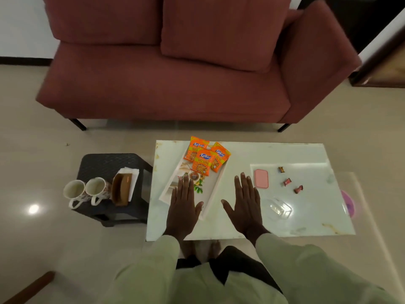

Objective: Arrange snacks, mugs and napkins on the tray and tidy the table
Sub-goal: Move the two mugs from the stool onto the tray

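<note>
Left hand (183,204) flat over tray (213,189); snack packets (202,160) just beyond fingertips.

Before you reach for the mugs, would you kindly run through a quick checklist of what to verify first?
1. Both hands free: ok. The left hand and right hand are open and flat, holding nothing.
2. Snacks on the tray: ok. Three orange snack packets lie at its far end.
3. Room on the tray for mugs: ok. Its near half is bare apart from the left hand over it.
4. Mugs reachable: ok, in my judgement. Both stand on the dark stool left of the table.
5. Napkins on the tray: not ok. They sit in a holder on the stool.
6. Table tidy: not ok. Three wrapped sweets lie loose on it.
</note>
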Action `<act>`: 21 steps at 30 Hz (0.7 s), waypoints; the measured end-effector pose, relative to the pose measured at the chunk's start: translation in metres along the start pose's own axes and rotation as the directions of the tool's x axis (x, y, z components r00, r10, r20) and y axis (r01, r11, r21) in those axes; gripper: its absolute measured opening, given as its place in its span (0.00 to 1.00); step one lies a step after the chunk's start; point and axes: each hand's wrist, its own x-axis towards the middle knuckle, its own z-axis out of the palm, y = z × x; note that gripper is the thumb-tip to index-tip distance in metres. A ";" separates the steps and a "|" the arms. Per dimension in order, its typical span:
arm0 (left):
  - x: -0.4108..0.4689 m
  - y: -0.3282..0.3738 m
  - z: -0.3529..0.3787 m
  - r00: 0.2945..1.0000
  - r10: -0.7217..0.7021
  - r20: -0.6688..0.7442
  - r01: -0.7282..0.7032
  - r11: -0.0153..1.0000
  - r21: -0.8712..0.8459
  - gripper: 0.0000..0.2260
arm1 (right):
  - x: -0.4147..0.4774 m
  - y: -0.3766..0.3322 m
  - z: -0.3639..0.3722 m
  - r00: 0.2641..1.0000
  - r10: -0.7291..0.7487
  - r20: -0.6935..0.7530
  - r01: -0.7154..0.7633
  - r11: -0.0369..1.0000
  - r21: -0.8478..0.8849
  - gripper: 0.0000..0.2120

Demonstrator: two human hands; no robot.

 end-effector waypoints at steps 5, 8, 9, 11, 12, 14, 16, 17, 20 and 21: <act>-0.029 0.015 -0.014 1.000 0.027 -0.013 -0.026 0.997 0.066 0.35 | -0.022 0.000 -0.012 0.998 -0.061 -0.014 0.061 0.998 -0.003 0.39; -0.043 0.020 -0.020 0.999 0.023 -0.030 -0.020 0.996 0.086 0.35 | -0.030 0.008 -0.018 0.995 -0.097 -0.013 0.097 0.995 -0.013 0.40; -0.048 0.023 -0.023 1.000 0.009 -0.027 -0.007 0.997 0.080 0.35 | -0.032 0.009 -0.021 0.995 -0.105 0.000 0.105 0.994 -0.012 0.40; -0.058 0.031 -0.027 0.998 -0.025 -0.055 0.027 0.999 0.047 0.36 | -0.039 0.011 -0.024 0.993 -0.120 0.006 0.120 0.993 -0.001 0.40; -0.060 0.035 -0.029 0.997 -0.038 -0.073 0.041 0.999 0.035 0.36 | -0.041 0.011 -0.026 0.992 -0.125 0.004 0.125 0.992 0.001 0.40; -0.064 0.044 -0.032 0.995 -0.068 -0.070 0.070 0.997 0.018 0.36 | -0.046 0.006 -0.025 0.991 -0.128 0.022 0.128 0.992 0.012 0.41; -0.070 0.047 -0.033 0.993 -0.085 -0.084 0.088 0.996 0.028 0.35 | -0.051 -0.001 -0.023 0.988 -0.150 0.028 0.149 0.988 0.028 0.42; -0.073 0.046 -0.034 0.992 -0.090 -0.086 0.093 0.995 0.037 0.35 | -0.053 -0.006 -0.022 0.984 -0.172 0.033 0.172 0.985 0.030 0.42; -0.082 0.034 -0.038 0.991 -0.097 -0.092 0.103 0.993 0.060 0.36 | -0.053 -0.021 -0.019 0.969 -0.243 0.042 0.242 0.970 0.018 0.42; -0.085 0.027 -0.039 0.989 -0.106 -0.102 0.113 0.991 0.070 0.36 | -0.052 -0.028 -0.018 0.966 -0.257 0.039 0.257 0.966 0.016 0.42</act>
